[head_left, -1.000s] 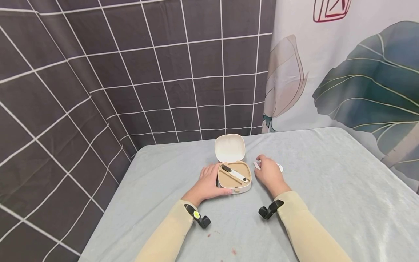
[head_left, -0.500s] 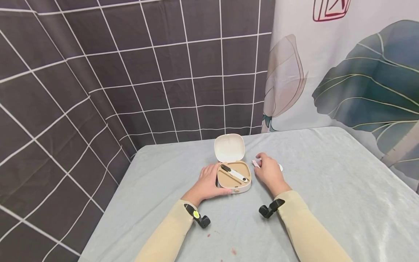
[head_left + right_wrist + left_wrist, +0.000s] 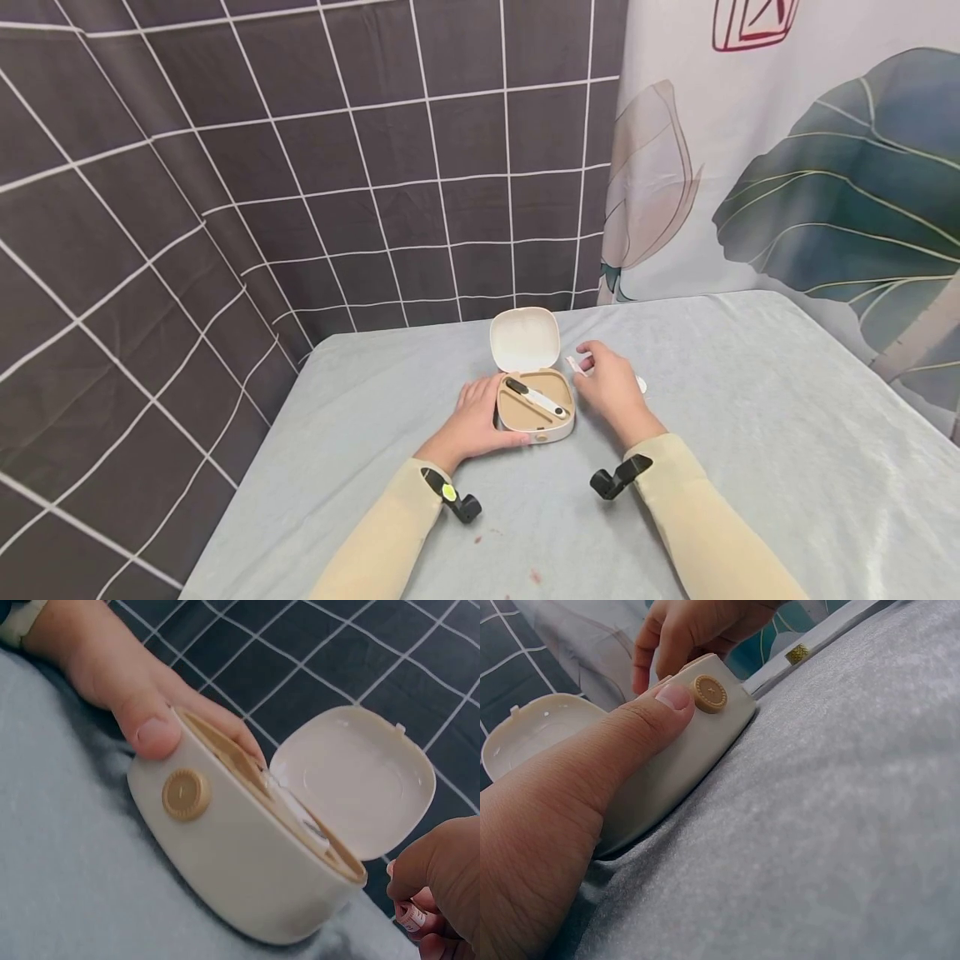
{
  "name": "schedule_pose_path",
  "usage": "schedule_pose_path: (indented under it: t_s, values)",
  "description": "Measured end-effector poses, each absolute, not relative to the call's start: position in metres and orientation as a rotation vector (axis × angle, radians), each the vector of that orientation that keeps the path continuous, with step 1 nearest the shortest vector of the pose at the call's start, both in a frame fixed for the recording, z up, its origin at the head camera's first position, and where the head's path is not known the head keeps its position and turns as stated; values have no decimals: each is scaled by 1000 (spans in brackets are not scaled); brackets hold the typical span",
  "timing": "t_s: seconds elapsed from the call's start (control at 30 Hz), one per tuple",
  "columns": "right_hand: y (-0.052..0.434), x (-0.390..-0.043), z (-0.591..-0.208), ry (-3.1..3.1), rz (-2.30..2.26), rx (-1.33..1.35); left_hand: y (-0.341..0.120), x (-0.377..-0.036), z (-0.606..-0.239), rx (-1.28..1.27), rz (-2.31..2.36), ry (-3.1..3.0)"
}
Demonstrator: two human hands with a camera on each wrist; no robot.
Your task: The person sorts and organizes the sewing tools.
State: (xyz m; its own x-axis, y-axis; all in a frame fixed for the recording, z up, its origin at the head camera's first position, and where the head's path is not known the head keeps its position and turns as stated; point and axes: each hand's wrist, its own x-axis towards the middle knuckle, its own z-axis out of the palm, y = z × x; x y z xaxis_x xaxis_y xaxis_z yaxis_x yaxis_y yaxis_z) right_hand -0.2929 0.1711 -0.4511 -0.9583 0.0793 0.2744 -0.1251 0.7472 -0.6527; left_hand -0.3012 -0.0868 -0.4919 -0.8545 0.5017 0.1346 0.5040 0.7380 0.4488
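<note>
A white sewing box (image 3: 553, 432) with a tan tray and a round button clasp stands on the table. Its lid (image 3: 525, 340) is raised at the back. A white tool with a dark end (image 3: 536, 397) lies in the tray. My left hand (image 3: 474, 419) holds the box from the left, thumb on its front wall near the clasp (image 3: 709, 693). To the right of the box, my right hand (image 3: 611, 385) pinches a pinkish printed tape measure (image 3: 411, 916). A light end of that tape shows past the fingertips in the head view; the rest is hidden in the hand.
Just right of the right hand lies a white roundish thing (image 3: 641, 384), partly hidden. A grey cloth (image 3: 750, 500) covers the table. A dark grid-patterned curtain (image 3: 390, 208) hangs behind, with a leaf-print curtain (image 3: 832, 208) to the right.
My right hand has moved slightly left and away from me, towards the open lid, with the tape in its fingers. The left hand and the box stay put.
</note>
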Motion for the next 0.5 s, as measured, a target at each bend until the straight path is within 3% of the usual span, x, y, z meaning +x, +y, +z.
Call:
schedule_pose_path:
  t_s: [0.5]
  values:
    - [152,-288,-442,-2700,1038,114,-87,-303,-493,-840,-742,-2930]
